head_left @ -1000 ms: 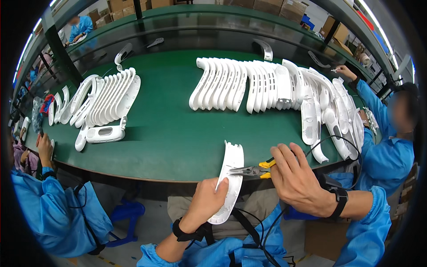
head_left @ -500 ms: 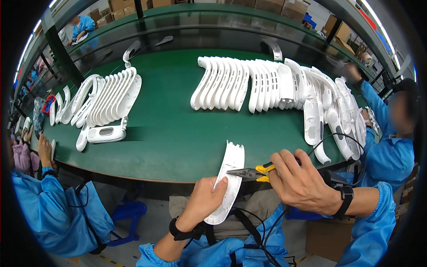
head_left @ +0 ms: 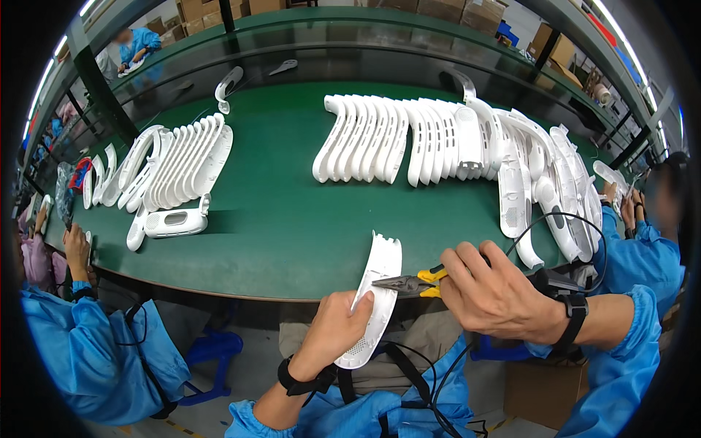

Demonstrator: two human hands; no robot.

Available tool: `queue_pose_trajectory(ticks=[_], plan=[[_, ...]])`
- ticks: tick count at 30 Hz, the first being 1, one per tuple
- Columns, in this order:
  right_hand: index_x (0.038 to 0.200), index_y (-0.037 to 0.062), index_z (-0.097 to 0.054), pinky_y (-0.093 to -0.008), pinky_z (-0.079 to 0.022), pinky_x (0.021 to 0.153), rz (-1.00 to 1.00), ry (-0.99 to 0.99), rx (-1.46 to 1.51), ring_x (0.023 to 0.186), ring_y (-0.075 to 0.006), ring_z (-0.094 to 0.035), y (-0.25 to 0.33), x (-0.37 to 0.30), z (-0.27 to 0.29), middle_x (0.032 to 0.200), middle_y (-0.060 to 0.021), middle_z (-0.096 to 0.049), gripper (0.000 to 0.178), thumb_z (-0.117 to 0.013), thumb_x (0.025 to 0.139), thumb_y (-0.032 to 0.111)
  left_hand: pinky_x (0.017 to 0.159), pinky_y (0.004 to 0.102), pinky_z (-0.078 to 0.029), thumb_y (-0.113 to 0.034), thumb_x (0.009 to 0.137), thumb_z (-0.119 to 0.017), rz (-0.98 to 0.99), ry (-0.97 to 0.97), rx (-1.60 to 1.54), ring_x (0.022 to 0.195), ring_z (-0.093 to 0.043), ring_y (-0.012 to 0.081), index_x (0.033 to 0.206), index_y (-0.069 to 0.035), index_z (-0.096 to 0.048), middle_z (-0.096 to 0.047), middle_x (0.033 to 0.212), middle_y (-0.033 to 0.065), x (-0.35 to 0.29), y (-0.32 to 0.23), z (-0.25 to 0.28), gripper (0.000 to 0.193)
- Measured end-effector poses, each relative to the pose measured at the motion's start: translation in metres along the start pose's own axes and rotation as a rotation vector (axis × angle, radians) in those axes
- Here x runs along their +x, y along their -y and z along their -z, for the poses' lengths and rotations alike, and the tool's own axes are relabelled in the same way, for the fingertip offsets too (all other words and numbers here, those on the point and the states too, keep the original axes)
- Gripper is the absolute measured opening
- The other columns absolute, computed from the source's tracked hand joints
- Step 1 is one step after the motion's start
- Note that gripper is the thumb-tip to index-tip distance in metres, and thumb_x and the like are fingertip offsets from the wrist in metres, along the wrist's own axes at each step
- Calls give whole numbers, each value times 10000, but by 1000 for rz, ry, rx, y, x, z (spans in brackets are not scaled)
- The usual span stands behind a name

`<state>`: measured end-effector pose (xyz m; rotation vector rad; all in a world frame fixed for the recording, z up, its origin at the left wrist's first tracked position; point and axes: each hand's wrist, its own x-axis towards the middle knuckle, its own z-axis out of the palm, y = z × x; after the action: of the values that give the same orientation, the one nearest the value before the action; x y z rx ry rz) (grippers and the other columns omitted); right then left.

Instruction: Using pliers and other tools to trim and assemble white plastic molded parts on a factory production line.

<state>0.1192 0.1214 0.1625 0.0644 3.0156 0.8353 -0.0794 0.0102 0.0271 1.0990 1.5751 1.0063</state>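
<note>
My left hand grips a curved white plastic shell at the near table edge, its thumb over the shell's inner side. The shell is tilted, with a patch of small holes at its lower end. My right hand is wrapped round yellow-and-black needle-nose pliers. Their jaw tips touch the shell's inner face near the middle, just above my left thumb. Whether the jaws pinch anything there is too small to tell.
Rows of white shells stand on the green table, with a heap at right. More shells stand at left beside a white piece with an oval window. Co-workers in blue sit on both sides. A black cable loops near my right hand.
My right wrist has shifted slightly, while shell and plier tips stay in place. The co-worker at right has drawn a raised arm down and now has both hands at white parts.
</note>
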Motion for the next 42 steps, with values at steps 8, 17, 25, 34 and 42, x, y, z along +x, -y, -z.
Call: queue_pose_trajectory(ticks=[8,17,25,34,42], plan=[[726,5,-642,-330,-416,686,-2,-29,15,914,-258,-538,-2,1,-4,974,-175,-588,169,-604,740,170,479,259,-392,-246,995,-512,18,6,-21,559,-472,44,811,68,-628,-568,616,-1,0,-2,2,382],[751,-7,-650,-352,-439,736,0,-36,18,941,-265,-554,-6,0,-5,1006,-185,-594,173,-608,738,160,488,255,-403,-262,996,-512,30,12,-27,564,-483,46,819,69,-634,-582,623,7,-1,-3,2,394],[764,-10,-656,-355,-444,751,0,-36,12,955,-266,-558,-6,0,-5,1022,-183,-595,182,-602,740,163,486,250,-403,-281,999,-515,24,18,-30,561,-485,44,813,68,-634,-582,618,6,0,1,2,413],[699,9,-631,-311,-407,660,29,-67,-18,844,-234,-538,-6,2,-9,935,-160,-596,171,-604,722,176,477,253,-387,-272,997,-519,15,11,-35,560,-462,39,782,63,-620,-557,602,-3,0,0,2,410],[658,9,-610,-304,-385,510,14,51,21,622,-190,-479,-5,-4,-12,751,-102,-536,171,-627,691,175,474,267,-371,-256,984,-529,-12,10,-16,562,-436,42,776,64,-614,-528,589,-10,1,-9,-2,391]])
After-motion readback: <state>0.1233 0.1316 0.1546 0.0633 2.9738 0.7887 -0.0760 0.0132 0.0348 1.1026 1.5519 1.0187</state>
